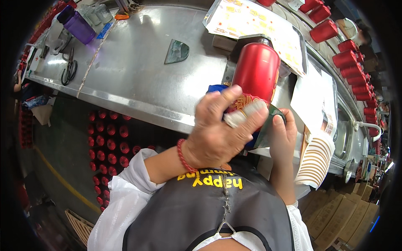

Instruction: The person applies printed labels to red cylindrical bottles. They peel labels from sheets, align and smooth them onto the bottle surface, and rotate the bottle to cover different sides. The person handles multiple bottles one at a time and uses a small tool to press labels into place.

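Observation:
A shiny red bottle (258, 67) lies on its side at the bench's near edge, its metal neck pointing away. Gold patterned decoration (243, 101) shows near its base. Over that base spreads my left hand (222, 125), open, somewhat blurred, with white wraps (245, 116) on its fingers. A red cord bracelet (184, 155) circles that wrist. Just right of the base, my right hand (283, 133) is closed on a dark green flat plate (266, 129). Blue material (216, 88) shows beside the bottle. My left hand partly hides the decorated end.
On the metal bench (138, 62) lies a dark green plate piece (177, 52). A tray with printed sheets (247, 19) stands behind the bottle. Scissors (70, 69) and a purple bottle (76, 25) are far left. Red bottles (351, 67) line the right; stacked paper cups (317, 161) stand nearer.

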`<state>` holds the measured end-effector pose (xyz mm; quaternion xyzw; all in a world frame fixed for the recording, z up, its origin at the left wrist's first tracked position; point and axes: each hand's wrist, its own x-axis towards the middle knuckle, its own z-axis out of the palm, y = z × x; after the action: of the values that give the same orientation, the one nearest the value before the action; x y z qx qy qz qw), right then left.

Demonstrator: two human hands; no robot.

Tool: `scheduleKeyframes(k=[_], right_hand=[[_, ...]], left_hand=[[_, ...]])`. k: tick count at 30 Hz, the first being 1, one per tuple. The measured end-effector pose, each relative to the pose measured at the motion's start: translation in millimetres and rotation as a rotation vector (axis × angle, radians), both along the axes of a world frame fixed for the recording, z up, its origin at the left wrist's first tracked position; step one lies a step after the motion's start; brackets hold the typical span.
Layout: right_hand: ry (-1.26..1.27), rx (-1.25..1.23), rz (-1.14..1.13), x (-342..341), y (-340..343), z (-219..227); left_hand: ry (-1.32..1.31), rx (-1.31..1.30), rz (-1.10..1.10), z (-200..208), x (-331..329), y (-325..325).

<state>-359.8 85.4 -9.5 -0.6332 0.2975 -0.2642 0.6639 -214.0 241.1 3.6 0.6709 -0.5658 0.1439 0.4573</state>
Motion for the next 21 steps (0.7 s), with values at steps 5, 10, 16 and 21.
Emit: scheduleKeyframes(k=[5,10,16,21], right_hand=[[0.056,-0.048,-0.007,0.3,0.4,1.1],[0.050,-0.027,0.001,-3.4,-2.0,-1.4],[-0.038,-0.075,-0.002,-7.2,-7.5,-2.8],[-0.077,-0.233,-0.017,-14.7,-13.5,12.5]], left_hand=[[0.036,0.100,0.095,-35.9,5.1,5.1],[-0.005,0.204,0.092,-30.0,12.2,8.9],[-0.119,0.239,-0.029,-7.9,14.7,-22.9],[-0.044,0.201,-0.070,-22.9,26.8,-9.6]])
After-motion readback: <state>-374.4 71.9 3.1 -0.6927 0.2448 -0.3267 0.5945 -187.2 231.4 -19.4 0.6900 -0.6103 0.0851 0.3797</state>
